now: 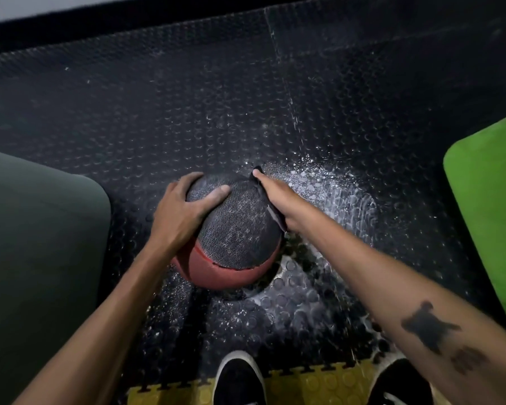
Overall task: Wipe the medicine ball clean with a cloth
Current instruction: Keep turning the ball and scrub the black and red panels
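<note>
Medicine ball (234, 229), a round grey textured sphere with a red lower panel, sits on the black studded rubber floor mat (187, 97) between both hands. Right hand (278, 197) lies flat, fingers together, pressing a thin dark cloth (270, 213) against the ball's upper right flank; the cloth is mostly hidden under the palm, only its edge showing. Left hand (184, 209) is spread and clamped on the ball's upper left, thumb over the top, steadying it. The ball lies to the left of the wiping hand, so the next stroke likely sweeps over the top or down that side. White dust or droplets speckle the mat to the right. Black shoes (237, 378) below; green pad (491, 200) at right.
</note>
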